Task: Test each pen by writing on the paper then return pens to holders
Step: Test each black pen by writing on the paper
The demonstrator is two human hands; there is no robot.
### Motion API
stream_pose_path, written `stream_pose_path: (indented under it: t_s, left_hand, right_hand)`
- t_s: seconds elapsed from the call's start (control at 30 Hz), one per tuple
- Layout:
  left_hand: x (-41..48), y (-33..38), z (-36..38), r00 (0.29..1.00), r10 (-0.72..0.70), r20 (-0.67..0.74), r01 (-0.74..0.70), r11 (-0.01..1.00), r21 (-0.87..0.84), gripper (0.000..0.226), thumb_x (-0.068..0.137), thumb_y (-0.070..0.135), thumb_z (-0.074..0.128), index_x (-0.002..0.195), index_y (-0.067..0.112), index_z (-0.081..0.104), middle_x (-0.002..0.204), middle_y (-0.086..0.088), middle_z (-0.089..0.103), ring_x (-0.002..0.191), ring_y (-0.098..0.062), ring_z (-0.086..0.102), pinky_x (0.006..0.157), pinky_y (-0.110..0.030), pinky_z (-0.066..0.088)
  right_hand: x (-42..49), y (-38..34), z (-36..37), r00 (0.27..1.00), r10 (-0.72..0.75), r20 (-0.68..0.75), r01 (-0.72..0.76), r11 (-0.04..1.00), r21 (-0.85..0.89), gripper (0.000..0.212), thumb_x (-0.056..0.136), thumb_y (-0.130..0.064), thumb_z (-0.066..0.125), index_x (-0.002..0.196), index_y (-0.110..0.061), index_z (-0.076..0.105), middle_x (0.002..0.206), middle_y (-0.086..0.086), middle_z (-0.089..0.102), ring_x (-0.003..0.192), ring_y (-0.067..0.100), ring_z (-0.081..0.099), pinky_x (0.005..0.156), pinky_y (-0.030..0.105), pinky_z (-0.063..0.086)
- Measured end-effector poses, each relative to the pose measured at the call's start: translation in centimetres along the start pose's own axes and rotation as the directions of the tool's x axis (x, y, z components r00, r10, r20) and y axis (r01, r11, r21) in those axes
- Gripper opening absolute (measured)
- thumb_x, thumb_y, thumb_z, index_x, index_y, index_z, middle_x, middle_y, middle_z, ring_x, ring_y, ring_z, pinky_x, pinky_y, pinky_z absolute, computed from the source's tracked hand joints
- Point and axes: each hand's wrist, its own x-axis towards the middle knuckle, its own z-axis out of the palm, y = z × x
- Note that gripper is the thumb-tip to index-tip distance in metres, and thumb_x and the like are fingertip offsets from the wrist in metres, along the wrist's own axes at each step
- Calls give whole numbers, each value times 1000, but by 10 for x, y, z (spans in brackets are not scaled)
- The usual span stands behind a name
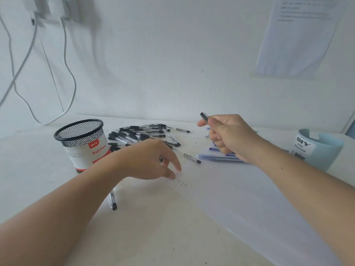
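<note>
My right hand is raised above the table and grips a black-capped pen, whose cap end sticks up past my thumb. My left hand rests its fingertips on the top left corner of the white paper, beside several small written marks. A black mesh holder labelled "Ball Pens" stands at the left. A pale blue holder labelled "DIY Desk Organizer" stands at the right. A heap of black pens lies behind my left hand. Blue pens lie under my right hand.
One black pen lies under my left forearm, and another lies between the heaps. White cables hang down the wall at the left. A printed sheet is stuck on the wall at the upper right.
</note>
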Motion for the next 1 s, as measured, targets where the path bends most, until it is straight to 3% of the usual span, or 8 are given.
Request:
stream_pose_path:
  t_s: [0.13, 0.3, 0.4, 0.53, 0.8, 0.93, 1.0]
  left_hand:
    - [0, 0, 0, 1000, -6, 6, 6, 1000, 0, 21, 84, 47, 80, 101, 56, 73, 91, 16, 64, 85, -1, 58, 73, -18, 42]
    - [1, 0, 0, 1000, 0, 5, 0, 1000, 4, 21, 85, 46, 80, 103, 54, 74, 91, 16, 64, 85, 0, 57, 74, -17, 42]
    - [1, 0, 0, 1000, -6, 10, 6, 1000, 1, 20, 85, 47, 80, 102, 56, 74, 91, 16, 64, 86, 1, 58, 79, -19, 46]
    - [1, 0, 0, 1000, -4, 11, 4, 1000, -2, 20, 84, 47, 80, 100, 57, 74, 90, 16, 64, 81, 4, 55, 74, -17, 41]
    - [0, 0, 0, 1000, 7, 10, -6, 1000, -28, 19, 83, 45, 81, 98, 56, 75, 88, 15, 63, 75, 2, 52, 72, -17, 40]
    - [-1, 0, -1, 1000, 2, 7, -2, 1000, -30, 19, 84, 45, 81, 98, 55, 75, 87, 15, 63, 74, 3, 51, 71, -17, 38]
    - [-1, 1, 0, 1000, 3, 9, -2, 1000, -29, 19, 84, 45, 81, 99, 55, 75, 86, 16, 63, 73, 6, 51, 70, -16, 37]
  right_hand:
    - [11, -9, -6, 997, 0, 73, -3, 999, 53, 26, 108, -19, 49, 112, -7, 71, 62, 4, 46, 50, 15, 30, 45, 25, 24]
    - [12, 2, -9, 986, -36, 163, -4, 972, 236, 31, 100, 7, 44, 116, 1, 71, 83, 14, 68, 63, 20, 47, 58, 31, 40]
    - [11, 11, -10, 985, -37, 168, -10, 962, 272, 31, 98, 8, 47, 113, 1, 73, 84, 15, 69, 65, 21, 50, 63, 33, 44]
    - [9, 14, -11, 990, -39, 135, -1, 959, 283, 22, 97, 2, 57, 107, 0, 76, 81, 15, 69, 66, 21, 50, 62, 33, 42]
    - [9, 21, -4, 999, -41, 20, 37, 985, 168, 23, 98, 3, 51, 95, 7, 74, 61, 5, 54, 56, 18, 36, 53, 33, 22]
    - [10, 20, -3, 998, -56, -29, 59, 992, 110, 27, 99, 2, 51, 88, 0, 76, 60, 6, 59, 55, 18, 37, 52, 31, 25]
    - [14, 20, -4, 996, -57, -69, 59, 998, 33, 32, 98, -1, 53, 79, -10, 78, 76, 19, 68, 57, 19, 41, 51, 31, 35]
